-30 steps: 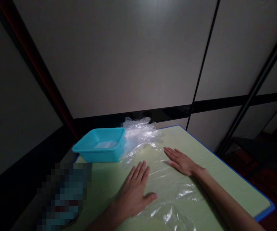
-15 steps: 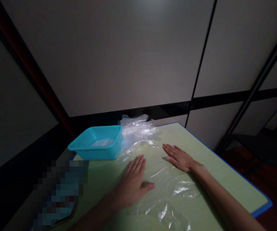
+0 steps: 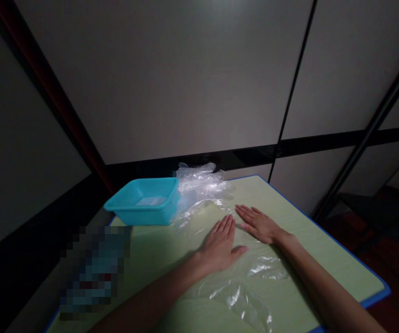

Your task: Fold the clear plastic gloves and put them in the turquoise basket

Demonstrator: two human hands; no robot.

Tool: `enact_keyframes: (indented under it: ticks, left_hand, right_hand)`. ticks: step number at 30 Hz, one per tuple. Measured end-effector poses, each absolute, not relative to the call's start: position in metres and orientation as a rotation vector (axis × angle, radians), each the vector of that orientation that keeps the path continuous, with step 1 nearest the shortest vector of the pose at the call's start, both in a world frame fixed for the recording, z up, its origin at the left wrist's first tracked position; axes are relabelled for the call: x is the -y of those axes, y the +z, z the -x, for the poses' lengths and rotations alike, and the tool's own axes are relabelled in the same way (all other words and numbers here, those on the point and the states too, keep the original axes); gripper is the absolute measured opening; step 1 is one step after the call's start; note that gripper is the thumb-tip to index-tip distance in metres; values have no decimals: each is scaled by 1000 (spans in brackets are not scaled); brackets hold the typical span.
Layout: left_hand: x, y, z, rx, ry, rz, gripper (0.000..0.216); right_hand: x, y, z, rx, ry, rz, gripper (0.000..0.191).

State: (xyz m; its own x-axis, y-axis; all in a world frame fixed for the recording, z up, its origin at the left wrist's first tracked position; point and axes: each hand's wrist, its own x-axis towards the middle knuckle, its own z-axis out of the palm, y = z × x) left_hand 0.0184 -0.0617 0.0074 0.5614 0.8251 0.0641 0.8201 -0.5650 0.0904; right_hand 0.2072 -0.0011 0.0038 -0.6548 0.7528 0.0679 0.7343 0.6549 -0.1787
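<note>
Left hand (image 3: 218,247) and right hand (image 3: 259,225) flat at plastic (image 3: 237,298)
Both grips unfolded, pinching nothing; light, even palm pressure should limit creases.

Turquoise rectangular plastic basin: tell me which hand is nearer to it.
Left. The left hand is spread out to the right of the basin and closer to the wearer; the right hand is farther to the basin's right, beyond the left hand.

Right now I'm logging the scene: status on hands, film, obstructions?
Left hand open, palm down over clear plastic film; right hand open, palm down alongside. Film wrinkled on near side. Turquoise basin off left, clear of both hands.
</note>
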Motion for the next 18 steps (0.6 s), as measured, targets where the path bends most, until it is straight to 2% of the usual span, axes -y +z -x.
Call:
enact_keyframes:
  ticks: [13, 18]
  left_hand:
    - [105, 11, 68, -1623, 97, -2668, 68]
    - [108, 11, 71, -1649, 80, -2658, 70]
  right_hand:
    - [1, 3, -208, 2696, 252, 1214, 61]
    - [-1, 2, -213, 2513, 425, 1216, 64]
